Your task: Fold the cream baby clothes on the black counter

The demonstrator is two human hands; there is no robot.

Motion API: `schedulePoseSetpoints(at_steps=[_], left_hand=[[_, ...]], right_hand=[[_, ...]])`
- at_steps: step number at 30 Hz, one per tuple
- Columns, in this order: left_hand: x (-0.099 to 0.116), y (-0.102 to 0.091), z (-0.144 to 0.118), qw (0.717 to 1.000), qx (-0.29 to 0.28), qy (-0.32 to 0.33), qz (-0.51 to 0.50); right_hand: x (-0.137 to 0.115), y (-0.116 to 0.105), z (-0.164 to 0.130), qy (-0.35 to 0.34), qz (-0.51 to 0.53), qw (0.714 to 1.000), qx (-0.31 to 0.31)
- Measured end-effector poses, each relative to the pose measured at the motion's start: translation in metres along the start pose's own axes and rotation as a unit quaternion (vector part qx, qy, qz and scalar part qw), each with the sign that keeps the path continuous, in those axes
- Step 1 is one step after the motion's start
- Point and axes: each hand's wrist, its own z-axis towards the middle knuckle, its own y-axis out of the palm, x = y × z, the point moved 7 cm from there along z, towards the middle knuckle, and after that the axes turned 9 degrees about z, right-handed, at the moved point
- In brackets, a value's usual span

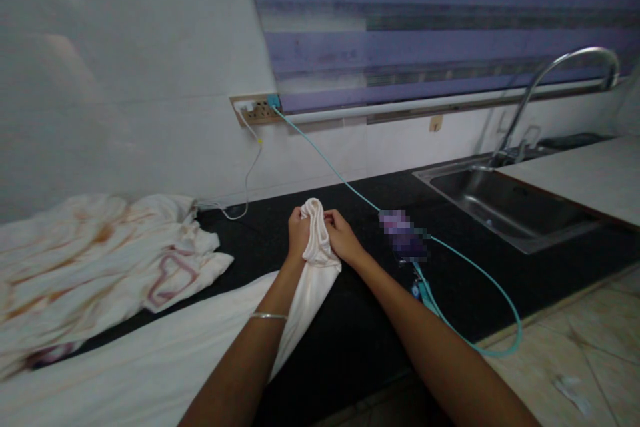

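A long white garment stretches over the black counter from the lower left to the middle. Its narrow end, looking like a cuff or sleeve end, stands up bunched in layered folds between my two hands. My left hand grips the folds from the left side, and a thin silver bangle circles that wrist. From the other side, my right hand pinches the same end with its fingers curled in. The fingertips of both hands are partly hidden by the fabric.
A crumpled white printed cloth lies at left. On the right, a blurred-out purple object with a teal cord rests near a steel sink with a tall faucet. A wall socket holds plugged cables.
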Motion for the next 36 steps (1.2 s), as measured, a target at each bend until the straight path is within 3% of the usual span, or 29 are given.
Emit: schedulePoseSetpoints(at_steps=[4, 7, 11, 14, 16, 19, 23, 31, 36], left_hand=[[-0.008, -0.002, 0.000, 0.999, 0.025, -0.006, 0.046], [-0.001, -0.007, -0.006, 0.995, 0.058, 0.012, 0.081], [0.038, -0.014, -0.023, 0.954, 0.102, 0.156, 0.233], [0.056, -0.005, -0.031, 0.927, 0.043, 0.236, 0.287], [0.053, -0.001, -0.029, 0.943, -0.002, 0.219, 0.251], [0.035, 0.004, -0.020, 0.973, -0.063, 0.138, 0.175], [0.020, 0.013, -0.014, 0.979, -0.134, 0.092, 0.126], [0.009, 0.013, -0.013, 0.987, -0.142, 0.031, 0.069], [0.001, 0.017, -0.013, 0.985, -0.169, -0.022, 0.023]], right_hand=[[-0.004, 0.001, -0.002, -0.025, -0.006, 0.999, -0.031], [-0.011, 0.001, -0.007, -0.075, -0.056, 0.994, -0.053], [-0.015, 0.003, -0.010, -0.106, -0.053, 0.990, -0.080], [-0.011, 0.004, -0.010, -0.088, -0.033, 0.992, -0.090], [-0.008, 0.004, -0.009, -0.068, -0.028, 0.993, -0.090], [-0.003, 0.005, -0.007, -0.039, 0.001, 0.996, -0.084], [-0.003, 0.005, -0.007, -0.014, 0.042, 0.997, -0.062], [-0.018, 0.003, -0.006, -0.067, -0.039, 0.995, -0.070], [-0.001, -0.011, 0.002, -0.021, -0.085, 0.996, 0.004]])
